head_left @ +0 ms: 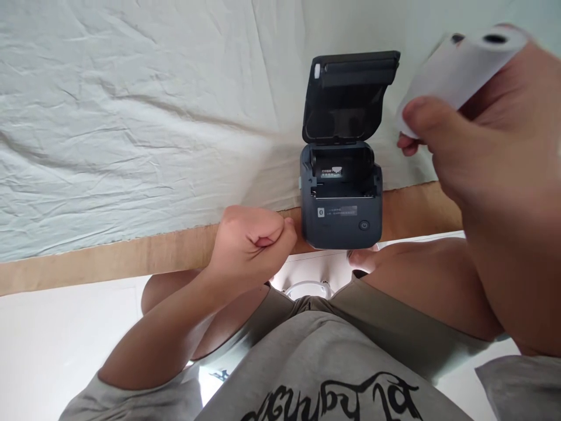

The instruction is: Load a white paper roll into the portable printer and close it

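A dark blue-grey portable label printer [342,231] stands at the front edge of the table with its black lid [346,99] swung up and its paper compartment exposed. My right hand [477,140], raised to the right of the printer, grips a white paper roll [477,73]. The roll's dark core hole faces up, and a second dark opening shows in the white paper to its left; motion blurs this area. Curled into a fist, my left hand [252,242] rests at the table edge just left of the printer. No object shows in it, though the inside of the fist is hidden.
A wrinkled pale cloth [153,111] covers the table, and its bare wooden edge [175,251] runs along the front. My legs are below that edge, with a white rounded object [309,287] between them near the floor.
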A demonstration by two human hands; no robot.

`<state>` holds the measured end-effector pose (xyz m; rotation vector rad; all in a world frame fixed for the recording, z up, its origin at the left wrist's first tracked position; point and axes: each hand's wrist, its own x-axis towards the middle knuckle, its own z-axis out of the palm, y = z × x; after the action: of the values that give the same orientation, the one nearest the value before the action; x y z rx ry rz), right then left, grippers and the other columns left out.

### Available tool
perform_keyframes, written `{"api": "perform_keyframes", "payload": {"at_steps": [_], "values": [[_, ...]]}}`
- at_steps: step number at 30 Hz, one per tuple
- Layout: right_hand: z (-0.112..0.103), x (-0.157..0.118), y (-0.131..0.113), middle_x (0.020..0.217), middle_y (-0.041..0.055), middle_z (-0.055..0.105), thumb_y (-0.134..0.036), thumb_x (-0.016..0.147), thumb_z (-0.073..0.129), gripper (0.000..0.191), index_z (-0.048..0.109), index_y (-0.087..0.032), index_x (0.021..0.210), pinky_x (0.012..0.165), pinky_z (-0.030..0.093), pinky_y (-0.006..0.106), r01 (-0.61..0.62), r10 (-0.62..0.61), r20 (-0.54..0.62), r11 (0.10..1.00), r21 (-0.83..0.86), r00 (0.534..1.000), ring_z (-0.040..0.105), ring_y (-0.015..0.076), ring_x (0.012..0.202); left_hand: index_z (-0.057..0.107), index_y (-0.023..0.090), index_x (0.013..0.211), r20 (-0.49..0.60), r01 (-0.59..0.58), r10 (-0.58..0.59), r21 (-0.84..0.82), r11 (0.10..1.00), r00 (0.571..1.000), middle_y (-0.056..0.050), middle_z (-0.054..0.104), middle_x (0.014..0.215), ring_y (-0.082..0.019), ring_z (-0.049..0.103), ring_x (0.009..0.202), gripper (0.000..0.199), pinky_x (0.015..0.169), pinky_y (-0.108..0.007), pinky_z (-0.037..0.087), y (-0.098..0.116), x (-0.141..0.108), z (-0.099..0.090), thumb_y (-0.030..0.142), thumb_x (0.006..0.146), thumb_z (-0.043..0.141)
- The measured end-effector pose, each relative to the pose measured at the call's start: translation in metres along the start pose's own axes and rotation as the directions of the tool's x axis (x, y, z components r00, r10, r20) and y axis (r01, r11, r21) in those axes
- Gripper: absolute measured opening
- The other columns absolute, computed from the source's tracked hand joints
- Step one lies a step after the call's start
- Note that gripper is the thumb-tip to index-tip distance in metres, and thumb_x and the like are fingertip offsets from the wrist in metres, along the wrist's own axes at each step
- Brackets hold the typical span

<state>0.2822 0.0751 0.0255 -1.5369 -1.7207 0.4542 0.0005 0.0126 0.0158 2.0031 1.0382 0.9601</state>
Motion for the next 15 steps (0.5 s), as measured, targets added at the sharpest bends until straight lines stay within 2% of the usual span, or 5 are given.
{"api": "perform_keyframes", "payload": {"at_steps": [3,5,8,12,15], "values": [[0.001,-0.006,0.001,0.112,0.0030,0.074,-0.032,0.089,0.082,0.031,0.058,-0.029,0.107,0.095,0.064,0.054,0.028,-0.037,-0.036,0.977,-0.213,0.999,0.076,0.0281,0.108,0.015,0.019,0.066,-0.010,0.000,0.000,-0.012,1.000,1.000,0.006,0.017,0.055,-0.008,0.014,0.048,0.050,0.043,-0.029,0.012,0.000,0.000,0.001,0.004,0.088,0.057],[0.001,-0.007,0.005,0.129,0.0051,0.074,-0.029,0.091,0.077,0.033,0.058,-0.029,0.118,0.102,0.062,0.052,0.025,-0.023,0.009,0.967,-0.253,1.000,0.075,0.0288,0.122,0.015,0.019,0.067,-0.017,-0.014,0.014,-0.021,1.000,1.000,0.006,0.017,0.055,-0.008,0.015,0.048,0.049,0.043,-0.028,0.012,0.001,0.000,0.002,0.002,0.088,0.056],[0.003,-0.005,0.013,0.133,0.0053,0.073,-0.025,0.091,0.073,0.037,0.057,-0.031,0.124,0.087,0.063,0.041,-0.004,0.017,0.069,0.983,-0.185,0.997,0.073,0.0210,0.103,0.015,0.020,0.069,-0.023,-0.050,0.049,-0.033,0.998,0.999,0.007,0.017,0.057,-0.008,0.015,0.049,0.049,0.043,-0.028,0.012,0.000,0.001,0.002,-0.001,0.088,0.056],[0.007,-0.006,0.021,0.102,-0.0002,0.074,-0.018,0.085,0.074,0.060,0.054,-0.034,0.140,0.078,0.060,0.040,-0.026,0.054,0.148,0.983,-0.180,0.988,0.064,0.0178,0.075,0.015,0.019,0.069,-0.023,-0.056,0.056,-0.020,0.998,0.998,0.007,0.016,0.057,-0.008,0.014,0.050,0.049,0.043,-0.028,0.011,0.000,0.001,0.003,-0.002,0.087,0.055],[0.002,-0.012,0.013,0.119,0.0040,0.080,-0.019,0.085,0.074,0.070,0.052,-0.036,0.149,0.090,0.063,0.049,0.029,0.001,0.159,0.982,-0.185,0.987,0.077,0.0262,0.101,0.015,0.019,0.069,-0.019,-0.030,0.030,-0.004,1.000,0.999,0.007,0.016,0.056,-0.008,0.014,0.049,0.049,0.043,-0.029,0.011,0.000,0.001,0.003,0.000,0.087,0.056]]}}
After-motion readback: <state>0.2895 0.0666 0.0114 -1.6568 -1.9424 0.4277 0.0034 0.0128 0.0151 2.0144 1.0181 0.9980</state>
